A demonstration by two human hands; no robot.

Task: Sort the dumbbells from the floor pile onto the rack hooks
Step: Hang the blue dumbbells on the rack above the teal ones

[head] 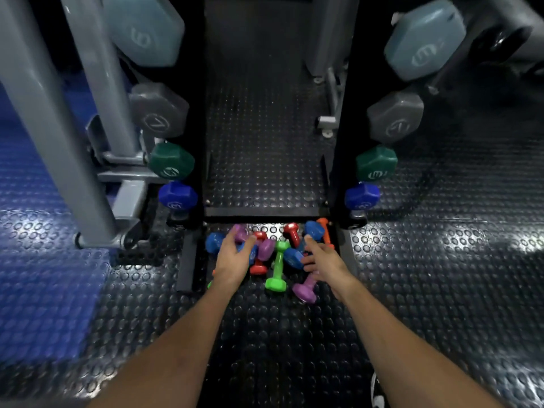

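floor (441, 275) looks like black rubber with raised studs, kinda shiny. small dumbbells (278, 267) on it have a smooth coloured coating (vinyl-ish?). rack posts (97, 69) beside: grey painted metal.

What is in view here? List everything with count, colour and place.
pile dumbbells: about ten; blue, purple, red, green, orange; on the floor at the rack's foot
racked dumbbells: four ends each side; pale blue, grey, green, blue from top down
rack: one, black, centre
grey frame: one, left
floor: black studded mat, blue at left
shoe: one, bottom edge
hands: left and right reach over the pile, fingers spread, gripping nothing
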